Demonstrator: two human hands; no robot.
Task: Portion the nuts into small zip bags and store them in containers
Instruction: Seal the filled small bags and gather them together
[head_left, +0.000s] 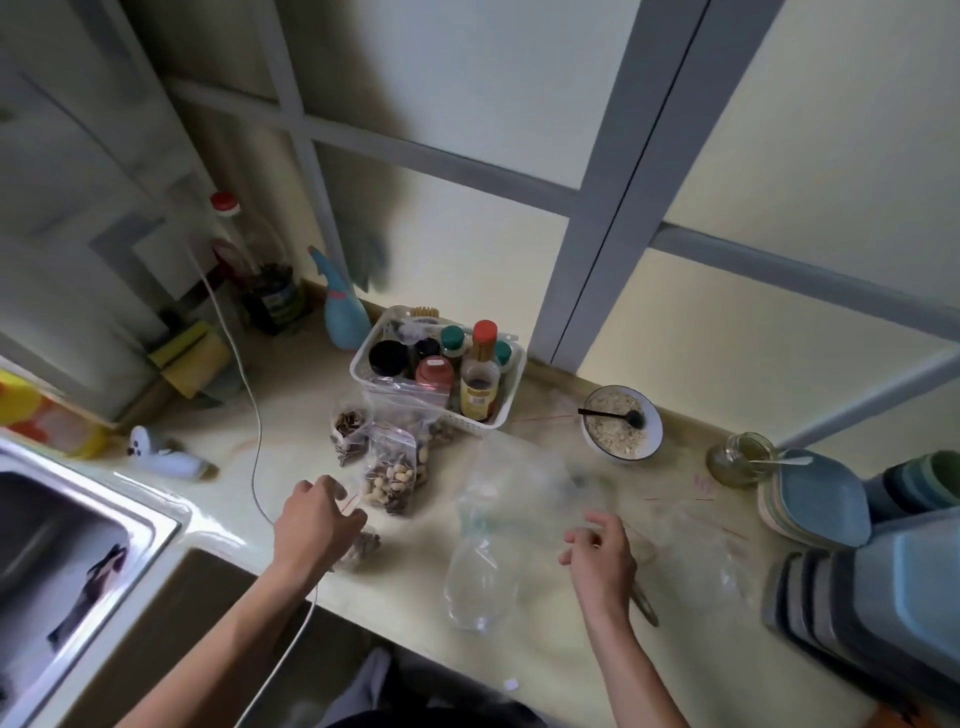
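Bare counter (415, 551) lies open at frame centre, between the filled nut bag (390, 480) and the big clear plastic bag (498, 530). Toward the upper centre, the white bottle basket (498, 415) blocks the way. At right, the oat bowl (622, 430), a glass jar (740, 460) and stacked blue plates (815, 499) crowd the edge; the sink (78, 545) bounds the left.
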